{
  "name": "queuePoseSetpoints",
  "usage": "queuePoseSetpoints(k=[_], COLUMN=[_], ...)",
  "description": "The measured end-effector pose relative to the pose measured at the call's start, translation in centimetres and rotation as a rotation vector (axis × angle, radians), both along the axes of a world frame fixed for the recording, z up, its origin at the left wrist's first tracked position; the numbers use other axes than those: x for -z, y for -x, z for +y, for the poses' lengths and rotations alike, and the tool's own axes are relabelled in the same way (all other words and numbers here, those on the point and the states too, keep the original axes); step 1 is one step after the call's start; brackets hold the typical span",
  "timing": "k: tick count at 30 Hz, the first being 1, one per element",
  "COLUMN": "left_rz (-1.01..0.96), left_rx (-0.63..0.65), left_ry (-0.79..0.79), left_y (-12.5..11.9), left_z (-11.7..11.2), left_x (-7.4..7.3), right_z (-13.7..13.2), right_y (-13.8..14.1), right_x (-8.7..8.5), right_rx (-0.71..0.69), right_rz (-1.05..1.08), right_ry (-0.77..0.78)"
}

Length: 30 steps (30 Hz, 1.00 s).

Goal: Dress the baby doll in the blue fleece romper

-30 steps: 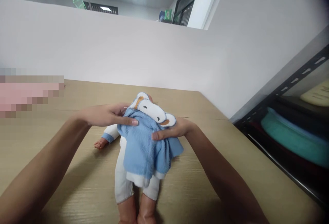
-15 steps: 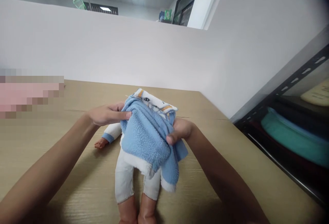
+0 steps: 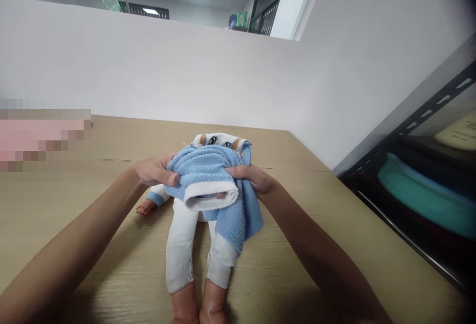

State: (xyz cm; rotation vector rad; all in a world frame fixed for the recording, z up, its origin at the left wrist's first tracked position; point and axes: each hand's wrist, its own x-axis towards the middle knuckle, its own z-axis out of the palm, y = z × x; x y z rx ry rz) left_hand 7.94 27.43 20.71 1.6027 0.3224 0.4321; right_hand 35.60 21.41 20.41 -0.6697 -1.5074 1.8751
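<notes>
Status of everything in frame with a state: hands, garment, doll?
doll: lying on table, legs toward camera, white trousers on.
blue garment: bunched over doll's torso, white hem facing camera.
left hand: shut on blue garment's left side.
right hand: shut on its right side.

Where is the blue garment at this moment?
Head view, centre: the blue garment is bunched over the doll, gripped between the left hand and the right hand.
</notes>
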Motion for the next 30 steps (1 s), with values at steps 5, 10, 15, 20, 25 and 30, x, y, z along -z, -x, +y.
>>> queuePoseSetpoints(k=[5, 10, 15, 20, 25, 30], left_rz=[-0.062, 0.111, 0.179, 0.213, 0.259, 0.306], left_rx=[-0.179, -0.28, -0.413, -0.658, -0.883, -0.902], left_ry=[-0.033, -0.012, -0.107, -0.005, -0.096, -0.156], left_y=[0.2, 1.6, 0.6, -0.6, -0.2, -0.6], left_z=[-1.5, -5.5, -11.1, -14.8, -15.9, -15.4], left_x=[-0.9, -0.4, 0.4, 3.3, 7.5, 10.4], right_z=[-1.6, -5.4, -7.7, -9.1, -9.8, -9.4], right_y=[0.1, 0.9, 1.8, 2.0, 2.6, 2.9], right_x=[-0.7, -1.7, 0.0, 1.7, 3.6, 5.9], right_rx=[0.101, 0.204, 0.528, 0.384, 0.308, 0.387], right_rz=[-0.051, -0.176, -0.303, -0.524, -0.698, -0.772], right_ry=[-0.115, -0.287, -0.364, -0.299, -0.413, -0.435])
